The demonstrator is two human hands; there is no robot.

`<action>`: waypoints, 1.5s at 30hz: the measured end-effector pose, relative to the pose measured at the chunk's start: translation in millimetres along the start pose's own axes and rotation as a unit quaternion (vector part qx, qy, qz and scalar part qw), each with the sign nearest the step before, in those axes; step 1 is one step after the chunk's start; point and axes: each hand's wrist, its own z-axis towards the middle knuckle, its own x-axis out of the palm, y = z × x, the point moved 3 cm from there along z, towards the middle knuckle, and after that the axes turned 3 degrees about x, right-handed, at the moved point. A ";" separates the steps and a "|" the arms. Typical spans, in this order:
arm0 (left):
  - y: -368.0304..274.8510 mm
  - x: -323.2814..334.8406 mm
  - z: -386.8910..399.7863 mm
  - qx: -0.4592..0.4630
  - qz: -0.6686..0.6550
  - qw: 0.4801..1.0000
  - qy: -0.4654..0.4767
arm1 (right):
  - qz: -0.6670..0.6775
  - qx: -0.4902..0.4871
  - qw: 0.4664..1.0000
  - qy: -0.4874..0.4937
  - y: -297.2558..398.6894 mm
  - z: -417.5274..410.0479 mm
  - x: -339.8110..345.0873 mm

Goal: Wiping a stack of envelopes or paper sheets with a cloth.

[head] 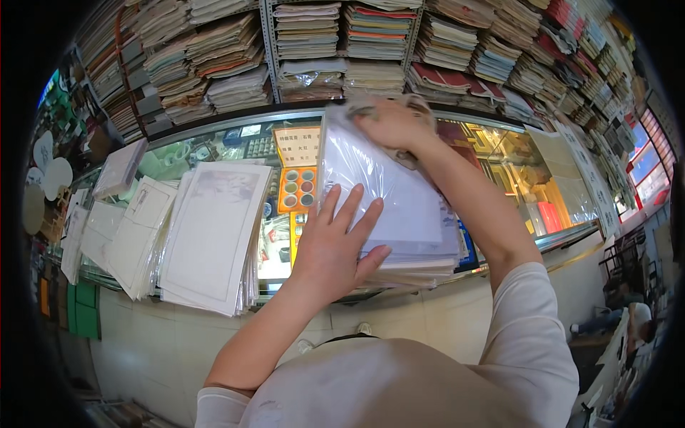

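Note:
A stack of white paper sheets in clear plastic sleeves lies before me on a glass display counter. My left hand rests on the left side of the top sleeve, fingers spread, holding nothing. At the far end of the stack, my right hand presses a crumpled, patterned cloth against the plastic. Hand and cloth look blurred there. Glare streaks cross the sleeve between my hands.
Left of the stack lie sleeved sheets with a printed border and more paper piles. An orange box of paint pots shows beneath the glass. Shelves of folded paper stand behind the counter. A person is at far right.

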 end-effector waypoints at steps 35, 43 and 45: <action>0.8 -0.8 28.5 0.048 0.021 0.996 0.070 | 0.060 0.121 0.991 0.022 -56.1 5.4 -14.3; 1.0 -5.5 30.0 0.045 0.026 0.998 0.033 | 0.041 -0.217 0.970 0.107 56.6 -13.0 24.0; -1.3 -17.3 33.7 0.037 0.002 0.999 0.015 | 0.072 -0.241 0.964 0.085 50.2 -9.2 28.2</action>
